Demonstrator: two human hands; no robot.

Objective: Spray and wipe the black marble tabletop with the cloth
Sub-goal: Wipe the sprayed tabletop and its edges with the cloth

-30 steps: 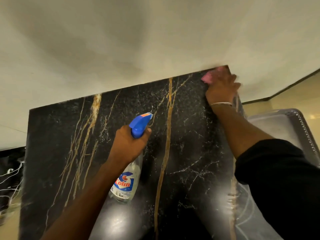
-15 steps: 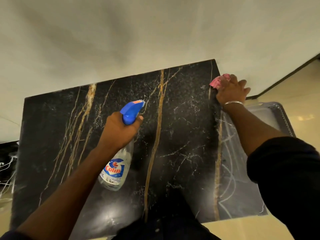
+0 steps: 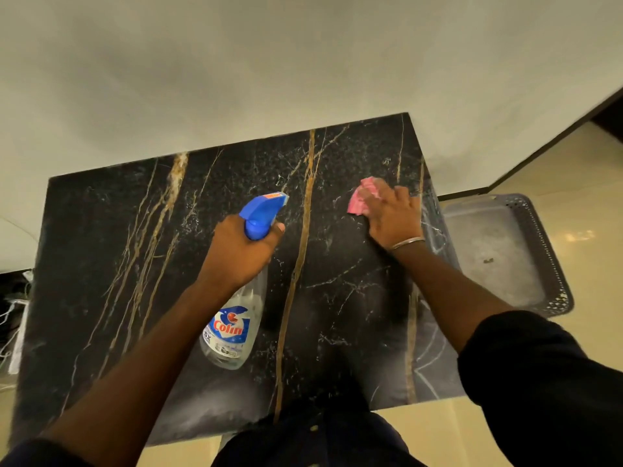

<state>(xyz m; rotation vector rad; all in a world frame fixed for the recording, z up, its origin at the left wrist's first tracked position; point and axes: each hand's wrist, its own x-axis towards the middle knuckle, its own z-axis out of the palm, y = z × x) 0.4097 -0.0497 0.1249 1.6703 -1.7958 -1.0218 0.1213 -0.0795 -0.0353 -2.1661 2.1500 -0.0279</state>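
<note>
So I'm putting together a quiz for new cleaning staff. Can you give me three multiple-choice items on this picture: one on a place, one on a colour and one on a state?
1. Where is the grey tray?
A) on the floor, right of the tabletop
B) on top of the marble
C) against the wall

2. What colour is the cloth under the right hand?
A) yellow
B) white
C) pink

3. What is the left hand doing?
A) lying flat
B) gripping the spray bottle
C) hanging idle

Answers:
1 A: the tray lies on the pale floor beside the tabletop's right edge.
2 C: pink shows beyond the hand.
3 B: the hand wraps the bottle's neck.
</note>
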